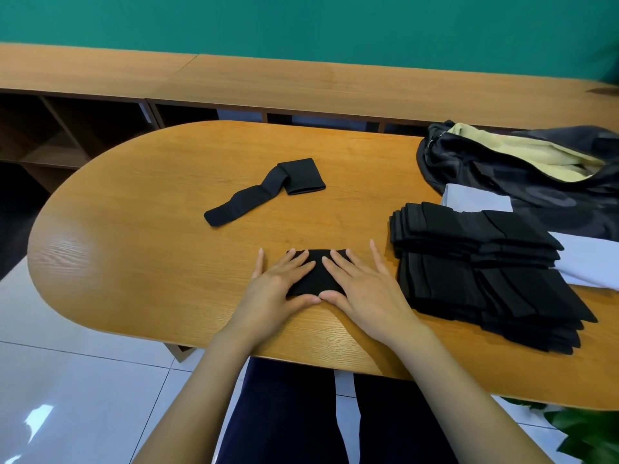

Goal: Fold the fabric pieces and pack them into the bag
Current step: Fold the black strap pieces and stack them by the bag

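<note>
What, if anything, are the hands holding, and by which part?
Nothing is gripped. The left hand and right hand lie flat, fingers straight, pressing the folded piece onto the table, one on each half.

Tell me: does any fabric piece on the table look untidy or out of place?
The black piece at the middle of the table is only half folded: one end is a neat square, the other trails out as a loose strip.

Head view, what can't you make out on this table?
Folded piece: head view, left hand and right hand cover most of it.
Bag: head view, cut off by the right edge; inside mostly hidden.
Stack: head view, black on black; count unclear.
</note>
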Motion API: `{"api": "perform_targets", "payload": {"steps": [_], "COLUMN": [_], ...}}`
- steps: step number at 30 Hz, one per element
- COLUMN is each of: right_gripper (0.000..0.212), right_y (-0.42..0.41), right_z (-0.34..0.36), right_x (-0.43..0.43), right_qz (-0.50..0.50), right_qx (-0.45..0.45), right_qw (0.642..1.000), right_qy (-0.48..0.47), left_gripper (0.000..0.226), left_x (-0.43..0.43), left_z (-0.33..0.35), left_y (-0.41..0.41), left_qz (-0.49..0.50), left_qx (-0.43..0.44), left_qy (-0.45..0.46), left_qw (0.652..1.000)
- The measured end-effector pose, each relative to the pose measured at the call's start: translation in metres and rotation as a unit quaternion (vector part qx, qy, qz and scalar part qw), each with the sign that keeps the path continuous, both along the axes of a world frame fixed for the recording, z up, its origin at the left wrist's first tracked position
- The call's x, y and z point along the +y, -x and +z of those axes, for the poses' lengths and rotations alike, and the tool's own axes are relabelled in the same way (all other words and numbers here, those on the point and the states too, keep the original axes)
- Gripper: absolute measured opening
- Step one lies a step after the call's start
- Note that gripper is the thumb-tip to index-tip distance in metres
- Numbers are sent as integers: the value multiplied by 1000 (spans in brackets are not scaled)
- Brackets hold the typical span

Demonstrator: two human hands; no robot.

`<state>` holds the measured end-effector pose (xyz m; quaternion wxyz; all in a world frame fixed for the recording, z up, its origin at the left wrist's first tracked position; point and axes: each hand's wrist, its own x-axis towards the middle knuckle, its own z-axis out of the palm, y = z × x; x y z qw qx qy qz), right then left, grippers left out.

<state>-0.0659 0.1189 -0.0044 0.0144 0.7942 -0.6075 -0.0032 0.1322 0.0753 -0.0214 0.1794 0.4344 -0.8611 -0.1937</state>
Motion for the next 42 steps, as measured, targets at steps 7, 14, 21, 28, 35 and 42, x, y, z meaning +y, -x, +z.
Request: {"api": "perform_targets", "payload": {"steps": [7,14,21,28,35,42], "right_gripper": [52,31,27,27,44,64], "right_y": [0,3,20,71,136,127], "right_z": [6,13,33,58,31,22], "right_x": [8,18,29,51,86,92], "right_qz": [45,64,58,21,-101,-144], "right_qx": [-76,-132,-172,-136,-81,-29], "right_qw": [991,968,944,913,971,979], "right_qy": [100,205,274,385,201,140], "left_gripper": [67,51,45,58,56,56], "left_x": [7,16,26,37,55,65], "left_z": [9,21,45,70,33,22], "left_y": [-6,-1,10,79,144,156], "left_qz": [3,23,21,35,-27,10], "left_qx": [29,77,112,158,149,160], "left_qy": [83,157,219,113,-129,-132], "left_qw": [996,984,969,980,980,978]}}
